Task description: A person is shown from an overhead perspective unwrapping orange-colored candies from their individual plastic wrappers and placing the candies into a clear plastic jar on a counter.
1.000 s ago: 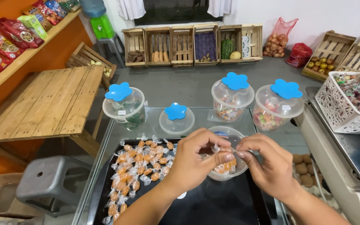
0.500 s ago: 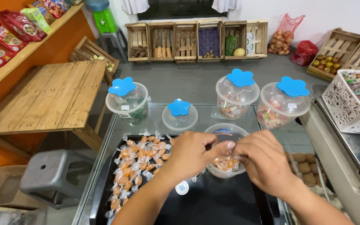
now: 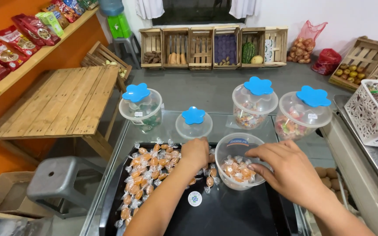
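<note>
On the near side of the glass counter [image 3: 123,144], a person is working over a black tray [image 3: 228,214] with both bare hands. Their left hand [image 3: 195,153] is lying palm down on the heap of orange wrapped candies [image 3: 147,172] spread across the tray's left half, fingers curled among the sweets nearest the bowl; whether it is pinching one I cannot tell, since the fingertips are hidden beneath the hand. Their right hand [image 3: 285,168] is resting on the right rim of a clear plastic bowl [image 3: 237,150], fingers loosely spread with their tips dipping inside, probably steadying it; nothing is showing between them. The bowl is sitting on the tray just right of the heap, holding a small share of the same candies, so both are lying within easy reach.

Farther off, four clear jars with blue flower-shaped lids [image 3: 257,86] are standing in a row along the counter's far edge, out of the hands' way. At the right a white lattice basket [image 3: 366,118] is being cut off by the frame's edge, and the brown round things [image 3: 329,177] beneath the glass are hard to make out.
</note>
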